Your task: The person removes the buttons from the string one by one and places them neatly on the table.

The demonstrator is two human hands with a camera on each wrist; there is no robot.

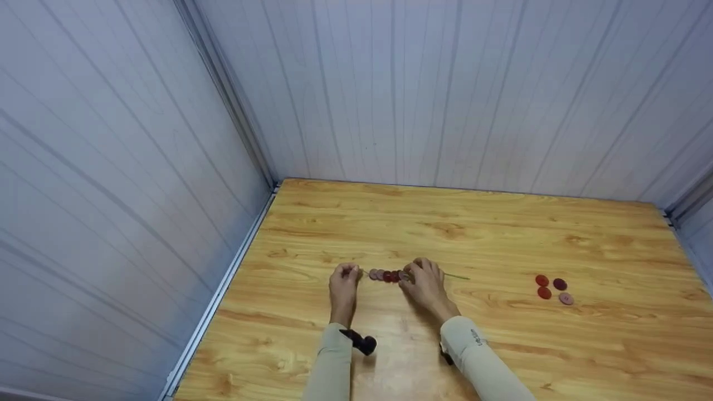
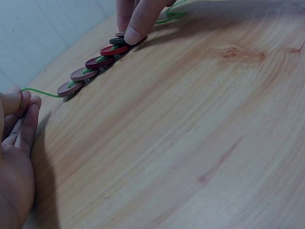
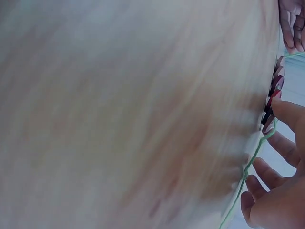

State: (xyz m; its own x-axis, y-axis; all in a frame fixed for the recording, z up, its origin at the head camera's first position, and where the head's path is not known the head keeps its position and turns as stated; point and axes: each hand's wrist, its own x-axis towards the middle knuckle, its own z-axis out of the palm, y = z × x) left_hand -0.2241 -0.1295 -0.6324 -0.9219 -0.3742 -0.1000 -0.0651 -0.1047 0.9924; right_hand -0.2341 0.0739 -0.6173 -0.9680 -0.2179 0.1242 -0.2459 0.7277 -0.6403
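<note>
A row of overlapping buttons, pinkish, dark and red, lies threaded on a green cord on the table. At the row's left end, my left hand pinches the cord between thumb and fingers, a short way off the first button. My right hand pinches the buttons at the row's right end with thumb and finger, partly covering them. Its other fingers are spread and bent loosely beside the cord. Past the right hand, the cord's tail trails to the right.
Several loose buttons lie on the table to the right: red ones, a dark one and a pinkish one. Pale panel walls stand along the back and left edges of the wooden table.
</note>
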